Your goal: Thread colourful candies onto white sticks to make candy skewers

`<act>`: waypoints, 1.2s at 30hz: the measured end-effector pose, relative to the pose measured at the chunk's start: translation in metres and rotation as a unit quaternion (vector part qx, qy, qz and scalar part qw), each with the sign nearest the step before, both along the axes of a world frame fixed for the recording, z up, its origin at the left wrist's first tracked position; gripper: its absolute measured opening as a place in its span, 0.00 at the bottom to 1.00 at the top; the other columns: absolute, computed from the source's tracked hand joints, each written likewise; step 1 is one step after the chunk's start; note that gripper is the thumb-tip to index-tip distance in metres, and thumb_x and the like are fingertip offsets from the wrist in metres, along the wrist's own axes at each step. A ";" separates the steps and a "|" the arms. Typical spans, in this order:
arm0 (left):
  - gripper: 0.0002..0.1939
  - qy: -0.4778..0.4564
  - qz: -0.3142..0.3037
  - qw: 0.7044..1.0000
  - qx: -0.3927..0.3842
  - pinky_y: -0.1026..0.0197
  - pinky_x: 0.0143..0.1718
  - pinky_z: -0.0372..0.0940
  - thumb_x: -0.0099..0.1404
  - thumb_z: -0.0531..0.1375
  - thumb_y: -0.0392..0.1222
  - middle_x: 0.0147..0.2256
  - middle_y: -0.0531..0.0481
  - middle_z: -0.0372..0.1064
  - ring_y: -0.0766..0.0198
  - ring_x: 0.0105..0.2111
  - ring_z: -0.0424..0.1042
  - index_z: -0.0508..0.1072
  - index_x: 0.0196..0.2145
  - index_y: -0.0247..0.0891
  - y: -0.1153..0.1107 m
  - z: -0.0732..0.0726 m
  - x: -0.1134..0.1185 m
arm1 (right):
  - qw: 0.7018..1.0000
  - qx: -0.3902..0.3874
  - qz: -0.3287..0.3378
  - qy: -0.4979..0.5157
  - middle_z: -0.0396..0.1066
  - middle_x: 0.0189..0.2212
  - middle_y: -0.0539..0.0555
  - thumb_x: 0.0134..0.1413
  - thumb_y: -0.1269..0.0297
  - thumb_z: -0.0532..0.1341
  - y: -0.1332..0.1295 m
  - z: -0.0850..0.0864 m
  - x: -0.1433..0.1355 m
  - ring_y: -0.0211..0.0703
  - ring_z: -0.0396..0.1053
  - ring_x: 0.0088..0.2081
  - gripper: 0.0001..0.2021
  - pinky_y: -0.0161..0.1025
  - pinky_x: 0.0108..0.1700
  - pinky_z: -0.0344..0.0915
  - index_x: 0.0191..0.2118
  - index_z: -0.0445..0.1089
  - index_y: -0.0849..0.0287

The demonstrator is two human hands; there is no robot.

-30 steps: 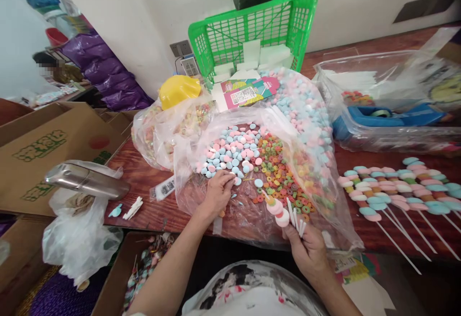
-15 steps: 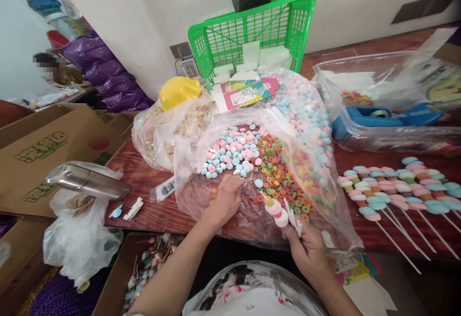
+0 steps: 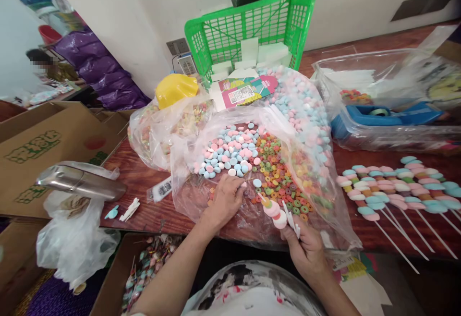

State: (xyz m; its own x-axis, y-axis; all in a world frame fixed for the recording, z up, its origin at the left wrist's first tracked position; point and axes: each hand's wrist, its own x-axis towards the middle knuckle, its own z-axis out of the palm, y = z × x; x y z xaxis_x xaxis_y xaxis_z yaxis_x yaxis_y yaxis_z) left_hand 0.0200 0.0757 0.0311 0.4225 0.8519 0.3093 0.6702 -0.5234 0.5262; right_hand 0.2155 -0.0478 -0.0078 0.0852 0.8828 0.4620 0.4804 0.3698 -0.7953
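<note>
My left hand [image 3: 226,200] is at the near edge of a pile of pink, blue and white candies [image 3: 230,152]. Its thumb and fingers pinch a small pink candy [image 3: 244,184]. My right hand [image 3: 304,244] grips several white sticks [image 3: 291,215]. One stick carries pink and white candies [image 3: 275,214] and ring pieces near its tip. Colourful ring candies [image 3: 284,176] lie on the clear plastic sheet, right of the pile. A single blue candy [image 3: 257,183] rests between my hands.
Finished candy skewers [image 3: 399,188] lie at the right. Behind stand a green basket [image 3: 248,23] and a clear tub [image 3: 389,133] with a blue tape dispenser [image 3: 374,115]. At the left are a steel flask [image 3: 81,181], cardboard boxes [image 3: 46,148] and, farther off, a person [image 3: 54,68].
The view has shifted slightly. My left fingers have closed, with a pink candy now visible at their tips. My right hand still holds the sticks.
</note>
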 end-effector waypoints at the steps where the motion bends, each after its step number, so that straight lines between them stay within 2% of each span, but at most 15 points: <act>1: 0.09 -0.019 0.001 1.000 -0.008 0.53 0.42 0.64 0.66 0.55 0.37 0.34 0.45 0.75 0.58 0.36 0.69 0.77 0.36 0.37 -0.002 0.001 -0.001 | 1.000 0.005 -0.001 -0.007 0.65 0.21 0.46 0.61 0.72 0.54 0.000 0.000 0.000 0.35 0.64 0.21 0.07 0.30 0.23 0.59 0.33 0.66 0.57; 4: 0.09 -0.146 0.036 0.986 -0.077 0.56 0.41 0.66 0.64 0.59 0.39 0.37 0.45 0.76 0.59 0.37 0.73 0.77 0.41 0.36 -0.008 0.004 -0.002 | 0.999 0.024 -0.008 -0.033 0.67 0.21 0.47 0.59 0.73 0.54 0.000 0.002 0.001 0.36 0.65 0.20 0.07 0.31 0.23 0.60 0.38 0.68 0.58; 7: 0.12 -0.272 0.062 0.946 -0.165 0.58 0.41 0.68 0.60 0.63 0.40 0.39 0.45 0.77 0.59 0.39 0.74 0.77 0.41 0.36 -0.017 0.012 -0.002 | 0.997 0.052 -0.006 -0.056 0.70 0.22 0.48 0.57 0.74 0.54 0.004 0.004 -0.002 0.37 0.67 0.20 0.09 0.31 0.23 0.62 0.41 0.68 0.59; 11: 0.09 -0.335 0.045 0.922 -0.187 0.59 0.46 0.68 0.58 0.64 0.37 0.39 0.47 0.77 0.59 0.42 0.74 0.79 0.38 0.37 -0.030 0.028 0.000 | 0.995 0.075 0.008 -0.072 0.73 0.26 0.50 0.56 0.77 0.53 0.008 0.006 -0.007 0.37 0.70 0.24 0.11 0.31 0.27 0.65 0.42 0.67 0.58; 17: 0.08 -0.366 0.021 0.924 -0.112 0.59 0.46 0.70 0.59 0.64 0.35 0.39 0.47 0.76 0.61 0.42 0.74 0.79 0.38 0.39 -0.044 0.041 0.004 | 0.994 0.045 -0.013 -0.103 0.71 0.24 0.50 0.55 0.78 0.52 0.006 0.007 -0.010 0.38 0.71 0.23 0.11 0.31 0.25 0.65 0.40 0.67 0.59; 21: 0.07 -0.382 0.009 0.921 -0.070 0.60 0.44 0.71 0.59 0.65 0.35 0.39 0.46 0.76 0.61 0.42 0.75 0.79 0.37 0.38 -0.046 0.041 0.007 | 0.984 0.065 -0.030 -0.160 0.75 0.28 0.55 0.55 0.79 0.50 0.002 0.009 -0.010 0.42 0.74 0.27 0.14 0.34 0.28 0.68 0.44 0.66 0.62; 24: 0.07 -0.376 0.013 0.926 -0.022 0.59 0.43 0.72 0.59 0.65 0.33 0.37 0.47 0.76 0.62 0.40 0.75 0.79 0.37 0.39 -0.044 0.037 0.007 | 0.981 0.057 -0.030 -0.181 0.76 0.30 0.57 0.55 0.78 0.50 0.001 0.012 -0.012 0.43 0.75 0.27 0.14 0.35 0.27 0.67 0.43 0.66 0.62; 27: 0.10 -0.349 -0.007 0.936 0.048 0.59 0.42 0.71 0.59 0.65 0.30 0.35 0.48 0.77 0.63 0.38 0.75 0.78 0.39 0.40 -0.041 0.033 0.004 | 0.987 0.038 -0.017 -0.157 0.74 0.26 0.54 0.56 0.78 0.51 -0.002 0.017 -0.015 0.41 0.72 0.24 0.12 0.34 0.25 0.65 0.43 0.67 0.61; 31: 0.14 -0.323 -0.040 0.939 0.108 0.59 0.38 0.70 0.59 0.62 0.26 0.34 0.48 0.76 0.63 0.36 0.75 0.77 0.41 0.40 -0.042 0.033 -0.001 | 0.997 0.017 0.015 -0.078 0.66 0.20 0.48 0.57 0.77 0.51 -0.010 0.026 -0.023 0.36 0.64 0.19 0.11 0.31 0.22 0.61 0.41 0.67 0.60; 33: 0.15 -0.295 -0.047 0.945 0.132 0.57 0.40 0.70 0.60 0.61 0.25 0.37 0.46 0.77 0.62 0.38 0.75 0.77 0.42 0.40 -0.043 0.034 -0.002 | 0.998 0.026 0.024 -0.058 0.66 0.20 0.47 0.57 0.78 0.51 -0.014 0.032 -0.029 0.35 0.63 0.19 0.11 0.30 0.22 0.60 0.39 0.67 0.59; 36: 0.16 -0.257 -0.061 0.951 0.162 0.55 0.41 0.70 0.60 0.60 0.25 0.39 0.44 0.77 0.60 0.39 0.75 0.77 0.42 0.40 -0.045 0.035 -0.001 | 0.998 0.031 0.045 -0.044 0.68 0.24 0.48 0.55 0.79 0.50 -0.018 0.039 -0.040 0.36 0.66 0.23 0.13 0.30 0.26 0.62 0.39 0.67 0.58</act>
State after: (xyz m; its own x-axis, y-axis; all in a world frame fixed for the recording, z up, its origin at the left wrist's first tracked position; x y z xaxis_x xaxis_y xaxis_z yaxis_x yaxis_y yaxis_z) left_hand 0.0185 0.0305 0.0663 0.2338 0.6319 0.7389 0.2927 -0.7705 0.5663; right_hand 0.1751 -0.0656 0.0310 -0.0359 0.8543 0.5185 0.5107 0.4616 -0.7253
